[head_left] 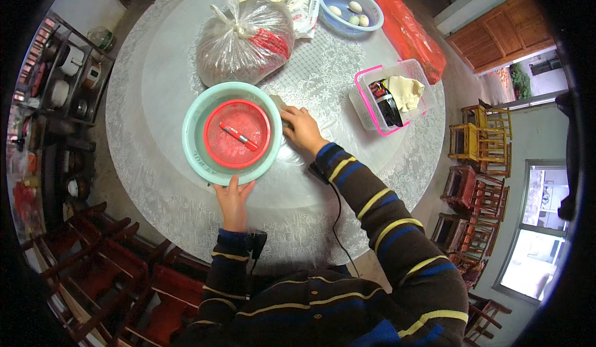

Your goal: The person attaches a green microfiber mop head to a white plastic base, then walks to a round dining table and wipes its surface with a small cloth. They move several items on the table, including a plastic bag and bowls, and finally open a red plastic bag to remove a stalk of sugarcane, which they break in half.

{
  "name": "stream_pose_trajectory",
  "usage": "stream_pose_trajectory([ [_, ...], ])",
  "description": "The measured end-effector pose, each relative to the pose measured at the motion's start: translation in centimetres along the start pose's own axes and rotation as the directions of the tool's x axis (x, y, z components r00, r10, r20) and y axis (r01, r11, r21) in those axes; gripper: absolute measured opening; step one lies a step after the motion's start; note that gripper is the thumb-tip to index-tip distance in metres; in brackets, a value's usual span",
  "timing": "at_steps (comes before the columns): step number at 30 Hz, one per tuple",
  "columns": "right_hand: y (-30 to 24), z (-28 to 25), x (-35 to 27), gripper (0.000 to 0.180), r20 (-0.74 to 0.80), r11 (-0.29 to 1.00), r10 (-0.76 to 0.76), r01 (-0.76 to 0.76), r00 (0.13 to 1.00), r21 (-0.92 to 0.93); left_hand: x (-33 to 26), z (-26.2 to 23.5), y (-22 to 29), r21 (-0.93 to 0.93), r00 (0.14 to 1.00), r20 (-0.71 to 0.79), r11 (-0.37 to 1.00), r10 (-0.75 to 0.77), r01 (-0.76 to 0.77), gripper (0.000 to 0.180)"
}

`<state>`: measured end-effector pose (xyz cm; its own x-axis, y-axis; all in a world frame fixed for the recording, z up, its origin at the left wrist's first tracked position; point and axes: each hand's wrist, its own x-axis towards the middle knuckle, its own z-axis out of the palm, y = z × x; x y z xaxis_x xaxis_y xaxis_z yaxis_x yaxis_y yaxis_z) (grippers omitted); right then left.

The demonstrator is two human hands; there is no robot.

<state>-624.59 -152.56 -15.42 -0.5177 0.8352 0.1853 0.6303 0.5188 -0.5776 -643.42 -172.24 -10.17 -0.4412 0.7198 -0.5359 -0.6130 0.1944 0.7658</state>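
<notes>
A pale green plastic basin (pixel 194 161) sits on the table in front of me. Inside it is a red mesh basket (pixel 218 149), and a red marker pen (pixel 238 136) with a silver-white band lies slantwise in that. My left hand (pixel 232 203) is at the basin's near rim, fingers against it and the thumb spread to the right. To the right of the basin, my right hand (pixel 302 130) has its fingers bent around a small greyish piece (pixel 277 102) close to the rim. Its kind is unclear, being partly hidden by the fingers.
Beyond the basin stands a large knotted clear plastic bag (pixel 242 49). A blue bowl (pixel 329 21) with several eggs is at the far side, beside a red plastic bag (pixel 410 36). On the right is a clear pink-edged box (pixel 366 108). Wooden chairs (pixel 469 142) stand beyond the table (pixel 323 235).
</notes>
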Motion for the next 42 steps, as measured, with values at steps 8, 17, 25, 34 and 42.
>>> stream_pose_trajectory([
  [8, -1.1, -3.7, -8.9, 0.058, 0.061, 0.994, 0.11, -0.11, 0.992, -0.018, -0.2, 1.4, -2.9, -0.034, 0.998, 0.0, 0.997, 0.068, -0.068, 0.057],
  [17, 4.2, -9.7, -18.3, 0.056, 0.009, 0.986, 0.161, -0.16, 0.987, -0.045, -4.6, 3.9, -6.4, 0.069, 0.992, 0.038, 0.991, -0.117, 0.114, 0.074],
  [25, 12.6, -16.2, -22.5, 0.055, -0.076, 0.951, 0.296, -0.301, 0.952, -0.075, -8.2, 15.5, -12.2, 0.335, 0.959, 0.215, 0.936, -0.184, 0.105, 0.053],
  [34, 19.0, -19.1, -21.4, 0.055, -0.188, 0.878, 0.462, -0.477, 0.867, -0.042, -5.4, 29.2, -13.8, 0.486, 0.966, 0.228, 0.874, -0.125, -0.002, 0.07],
  [42, 21.1, -21.4, -21.5, 0.066, -0.19, 0.892, 0.451, -0.436, 0.872, 0.119, -2.0, 32.5, -14.9, 0.438, 0.938, 0.299, 0.899, -0.177, 0.03, 0.077],
])
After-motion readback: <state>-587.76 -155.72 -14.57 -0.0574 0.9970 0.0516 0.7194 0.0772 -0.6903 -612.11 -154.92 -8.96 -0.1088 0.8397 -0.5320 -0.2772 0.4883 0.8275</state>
